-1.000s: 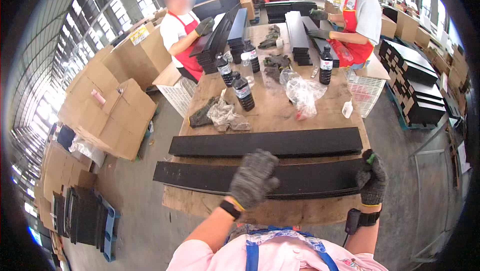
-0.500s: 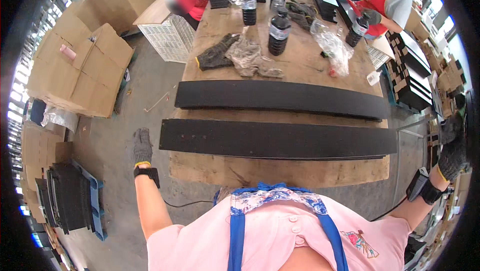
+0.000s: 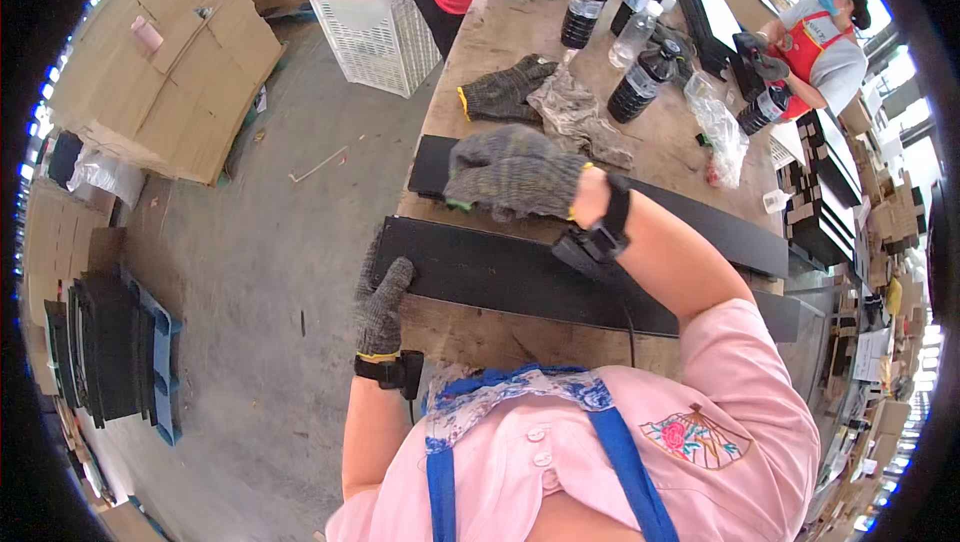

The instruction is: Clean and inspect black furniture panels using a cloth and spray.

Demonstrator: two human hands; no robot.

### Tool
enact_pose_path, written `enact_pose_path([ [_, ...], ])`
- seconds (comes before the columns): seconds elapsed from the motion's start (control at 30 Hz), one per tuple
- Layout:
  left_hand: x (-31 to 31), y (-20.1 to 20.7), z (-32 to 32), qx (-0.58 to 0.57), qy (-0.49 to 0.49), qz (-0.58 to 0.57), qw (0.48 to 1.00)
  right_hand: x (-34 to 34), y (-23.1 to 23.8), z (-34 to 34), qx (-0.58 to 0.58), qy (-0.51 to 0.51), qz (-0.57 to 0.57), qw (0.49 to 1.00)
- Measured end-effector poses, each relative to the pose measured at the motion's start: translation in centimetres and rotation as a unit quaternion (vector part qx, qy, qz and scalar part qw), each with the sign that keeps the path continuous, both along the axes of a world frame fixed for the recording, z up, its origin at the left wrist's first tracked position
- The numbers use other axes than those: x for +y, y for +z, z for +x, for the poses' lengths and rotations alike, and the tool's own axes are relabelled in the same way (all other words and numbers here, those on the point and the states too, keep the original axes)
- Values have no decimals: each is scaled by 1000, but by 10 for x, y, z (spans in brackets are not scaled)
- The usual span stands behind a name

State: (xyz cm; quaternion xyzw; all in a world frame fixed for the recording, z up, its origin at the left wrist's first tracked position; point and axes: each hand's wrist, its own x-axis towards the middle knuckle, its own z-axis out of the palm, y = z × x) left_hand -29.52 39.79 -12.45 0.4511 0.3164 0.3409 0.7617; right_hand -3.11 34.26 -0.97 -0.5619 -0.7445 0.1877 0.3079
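Observation:
Two long black boards lie across the table, one behind the other. At the left end of the near board, my left hand, in a grey knit glove, has its thumb on top and its fingers along the end edge. My gloved right hand is over the left part of the far board, its fingers curled inward. A small green bit shows under its fingertips; the rest of what it holds is hidden. Beyond it lie a dark glove and a crumpled grey rag.
Several dark-liquid bottles and a clear plastic bag stand or lie farther back. A person in a red apron works at the far right. Left are a white crate, large cartons and a blue pallet with black boards.
My right hand has come from the far right across to the far board's left part. My left hand has moved from beside the table onto the near board's end. The view has shifted.

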Motion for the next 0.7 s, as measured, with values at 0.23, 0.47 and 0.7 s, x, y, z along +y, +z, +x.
enact_pose_path([
  [0.23, 2, -1, 3, -6, -1, -47, 999, 24, 2, -6, 6, -5, -184, 983],
  [0.47, -1, -8, -2, -3, 24, -20, 999, 17, 6, -38, 180, -133, -262, 939],
  [0.7, -7, -11, 4, -35, 20, -6, 999, -5, -18, 2, -296, 92, 63, 949],
])
